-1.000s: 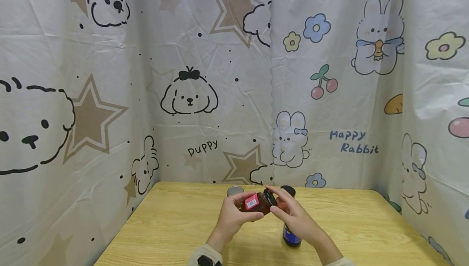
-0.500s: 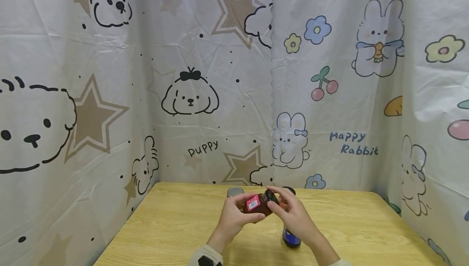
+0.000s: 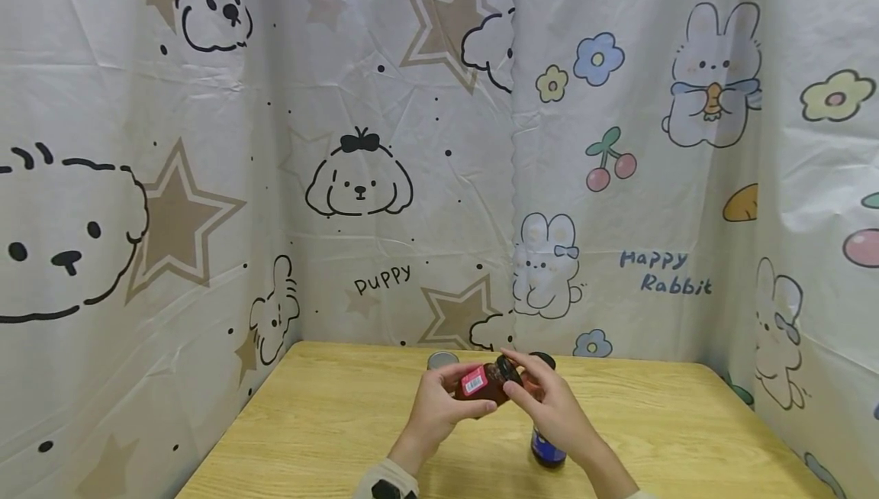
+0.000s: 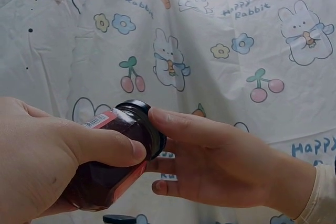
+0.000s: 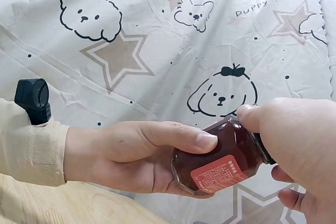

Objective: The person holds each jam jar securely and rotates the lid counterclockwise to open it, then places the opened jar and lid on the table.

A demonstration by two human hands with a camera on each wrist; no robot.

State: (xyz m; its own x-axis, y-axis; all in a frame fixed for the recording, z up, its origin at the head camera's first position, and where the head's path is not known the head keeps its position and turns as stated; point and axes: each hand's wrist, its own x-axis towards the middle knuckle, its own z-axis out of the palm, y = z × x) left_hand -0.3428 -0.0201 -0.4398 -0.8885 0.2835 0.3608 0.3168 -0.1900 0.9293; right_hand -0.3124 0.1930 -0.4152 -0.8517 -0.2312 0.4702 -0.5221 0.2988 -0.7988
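Observation:
A dark red glass jar (image 3: 489,390) with a pink-red label and black lid (image 3: 507,369) is held tilted above the table, its lid toward the right. My left hand (image 3: 439,402) grips the jar's body, the thumb lying along its side in the left wrist view. With thumb and fingers my right hand (image 3: 559,413) pinches the rim of the lid (image 4: 143,109). In the right wrist view the jar's red label (image 5: 219,174) faces the camera, and the right hand covers most of the lid.
Behind the right hand stands a bottle with a blue label (image 3: 548,449) and a dark cap (image 3: 543,360), partly hidden. A grey-topped container (image 3: 442,360) stands behind the left hand. The wooden table (image 3: 330,415) is enclosed by printed curtains (image 3: 412,178).
The right hand's thumb has shifted slightly left on the lid, and the fingers have moved a little around it. The left hand keeps its grip on the jar.

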